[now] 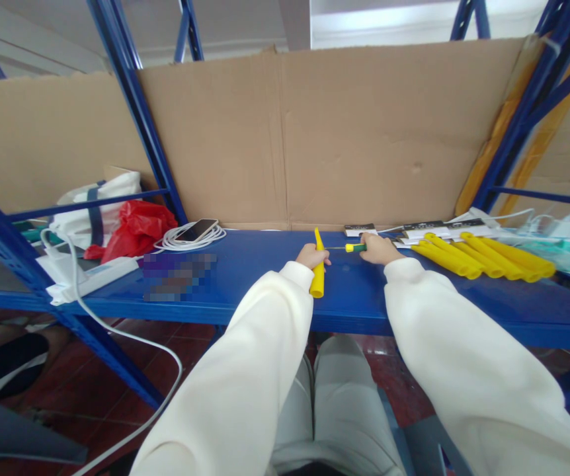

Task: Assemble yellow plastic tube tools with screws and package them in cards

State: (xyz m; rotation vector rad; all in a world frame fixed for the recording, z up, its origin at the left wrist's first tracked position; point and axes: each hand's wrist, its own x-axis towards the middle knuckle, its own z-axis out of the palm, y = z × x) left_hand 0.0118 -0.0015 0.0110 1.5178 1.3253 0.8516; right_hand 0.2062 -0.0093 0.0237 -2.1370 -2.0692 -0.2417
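My left hand is closed around a yellow tube that lies lengthwise on the blue shelf. My right hand grips a screwdriver with a yellow and green handle. Its thin shaft points left toward the tube's upper part. Both arms are in white sleeves. A pile of several more yellow tubes lies just right of my right hand.
Small white and black boxes line the cardboard back wall. At left sit a phone on a coiled white cable, a red bag, a white bag and a power strip. Blue rack posts stand on both sides.
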